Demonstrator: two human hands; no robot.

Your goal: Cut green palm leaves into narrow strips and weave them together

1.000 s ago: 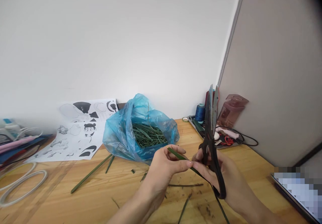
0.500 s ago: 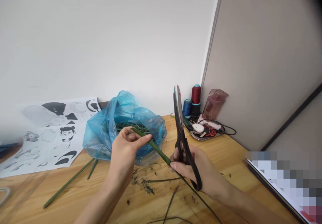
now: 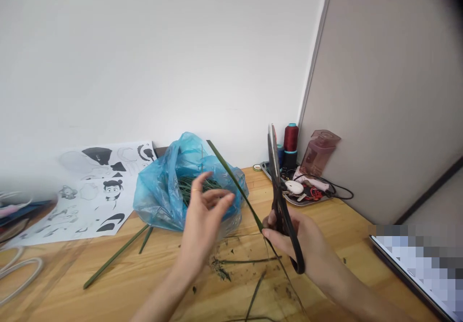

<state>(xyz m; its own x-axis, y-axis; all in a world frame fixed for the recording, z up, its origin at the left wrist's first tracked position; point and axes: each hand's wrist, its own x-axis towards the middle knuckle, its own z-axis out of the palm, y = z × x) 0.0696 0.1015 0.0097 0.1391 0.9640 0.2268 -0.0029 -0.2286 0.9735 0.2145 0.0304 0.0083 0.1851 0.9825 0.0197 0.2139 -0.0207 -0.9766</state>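
My right hand [image 3: 294,235] grips black-handled scissors [image 3: 277,177], blades pointing up and close together. Between the same hand's thumb and fingers a long green leaf blade [image 3: 233,177] is pinched; its wide end slants up to the left and its thin end trails down to the right. My left hand [image 3: 206,211] is off the leaf, fingers apart and slightly curled, holding nothing. Behind it stands an open blue plastic bag [image 3: 155,187] with many green leaf strands [image 3: 186,189] inside.
Leaf scraps [image 3: 220,269] and a cut green stalk [image 3: 115,257] lie on the wooden table [image 3: 144,298]. Printed sheets [image 3: 87,216] are at the left, beside a white cable [image 3: 21,269]. A tray [image 3: 307,201] of small items, thread spools [image 3: 291,138] and a phone [image 3: 408,273] stand right.
My left hand has let go of the leaf and its fingers have spread. The leaf now sticks up more steeply from my right hand. The view has shifted slightly left.
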